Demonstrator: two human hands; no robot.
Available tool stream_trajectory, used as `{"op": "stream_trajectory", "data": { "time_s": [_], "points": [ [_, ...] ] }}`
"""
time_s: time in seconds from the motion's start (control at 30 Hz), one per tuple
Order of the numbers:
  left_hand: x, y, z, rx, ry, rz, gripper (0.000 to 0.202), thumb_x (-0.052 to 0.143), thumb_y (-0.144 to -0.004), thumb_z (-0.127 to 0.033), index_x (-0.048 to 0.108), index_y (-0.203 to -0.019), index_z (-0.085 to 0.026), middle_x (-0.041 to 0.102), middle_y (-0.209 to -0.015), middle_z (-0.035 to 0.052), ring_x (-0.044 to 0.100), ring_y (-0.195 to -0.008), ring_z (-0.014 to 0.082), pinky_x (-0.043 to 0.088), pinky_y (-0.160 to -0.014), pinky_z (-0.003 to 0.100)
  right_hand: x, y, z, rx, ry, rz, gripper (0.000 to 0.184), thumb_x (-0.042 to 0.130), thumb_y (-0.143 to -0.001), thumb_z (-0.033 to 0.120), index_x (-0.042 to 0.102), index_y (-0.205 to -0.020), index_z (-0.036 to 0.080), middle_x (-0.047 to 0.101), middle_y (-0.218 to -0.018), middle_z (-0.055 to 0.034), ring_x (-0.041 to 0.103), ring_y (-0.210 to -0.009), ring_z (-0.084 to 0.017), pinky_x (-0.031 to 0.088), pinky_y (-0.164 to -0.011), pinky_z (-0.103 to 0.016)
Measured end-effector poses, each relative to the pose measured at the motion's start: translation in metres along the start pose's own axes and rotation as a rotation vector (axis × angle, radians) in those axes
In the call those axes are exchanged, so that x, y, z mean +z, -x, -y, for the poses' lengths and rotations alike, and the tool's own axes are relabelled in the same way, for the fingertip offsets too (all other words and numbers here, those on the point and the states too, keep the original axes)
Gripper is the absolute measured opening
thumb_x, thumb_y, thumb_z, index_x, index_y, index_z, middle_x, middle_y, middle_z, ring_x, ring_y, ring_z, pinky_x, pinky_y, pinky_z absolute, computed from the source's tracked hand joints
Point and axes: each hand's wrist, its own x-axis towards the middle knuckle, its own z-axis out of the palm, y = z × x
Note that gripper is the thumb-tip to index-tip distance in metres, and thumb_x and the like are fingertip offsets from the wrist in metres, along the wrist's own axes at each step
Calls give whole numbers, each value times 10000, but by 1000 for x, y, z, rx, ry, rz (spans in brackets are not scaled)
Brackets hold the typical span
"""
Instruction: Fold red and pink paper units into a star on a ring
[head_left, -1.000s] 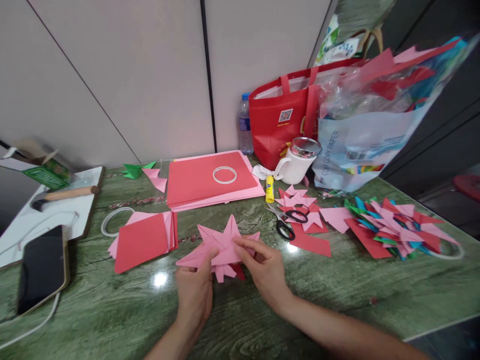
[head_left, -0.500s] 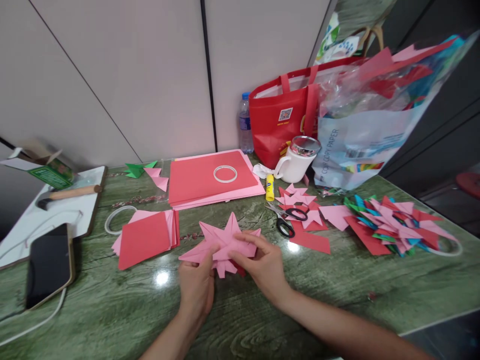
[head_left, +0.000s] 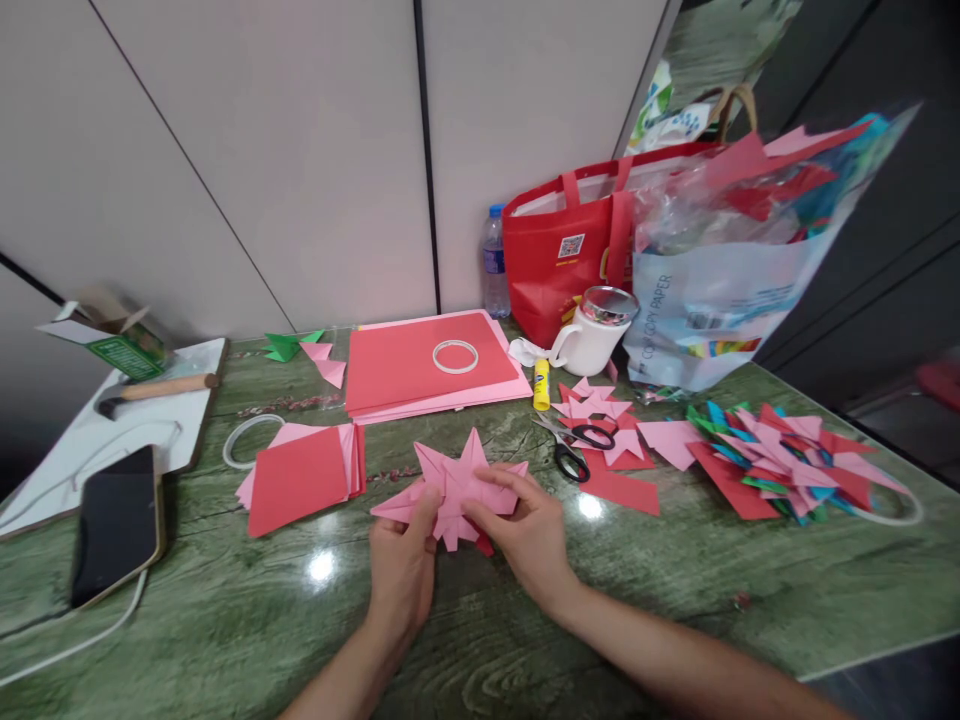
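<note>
Both my hands hold a pink folded paper star (head_left: pixel 456 482) just above the green marbled table (head_left: pixel 225 620). My left hand (head_left: pixel 401 565) pinches its lower left part, thumb on top. My right hand (head_left: pixel 525 530) grips its right side, fingers curled over the paper. A bit of red paper shows under the star. To the left lies a stack of small red and pink squares (head_left: pixel 300 478). Black-handled scissors (head_left: pixel 571 445) lie to the right of the star.
Large red and pink sheets (head_left: pixel 420 375) with a tape ring (head_left: pixel 455 356) lie behind. A glue stick (head_left: pixel 541 383), white mug (head_left: pixel 592 335), water bottle (head_left: pixel 493 260), red bag (head_left: pixel 570 250) and paper pack (head_left: pixel 712 300) stand at the back. Finished stars (head_left: pixel 780 460) pile at right. A phone (head_left: pixel 116 525) lies at left.
The camera view has shifted slightly; my hands have drawn a little closer together on the pink star, which stays in about the same place.
</note>
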Motion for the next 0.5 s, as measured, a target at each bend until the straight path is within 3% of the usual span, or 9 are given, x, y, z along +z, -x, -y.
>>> {"op": "stream_trajectory", "data": {
  "time_s": [0.23,0.5],
  "points": [
    [-4,0,4,71,-112,9,175,801,-491,-127,664,-598,-111,691,-611,23,637,-605,154,519,-684,282,-1,1,0,-13,4,1,261,742,-607,203,710,-866,191,643,-944,-64,589,-917,-213,467,-838,-344],
    [-3,-1,1,54,-38,-22,288,788,-482,-100,701,-756,-108,732,-762,66,669,-728,200,523,-722,308,-2,0,1,-35,-27,41,222,718,-640,219,709,-861,208,659,-934,-58,597,-925,-210,484,-825,-337]
  ]
}}
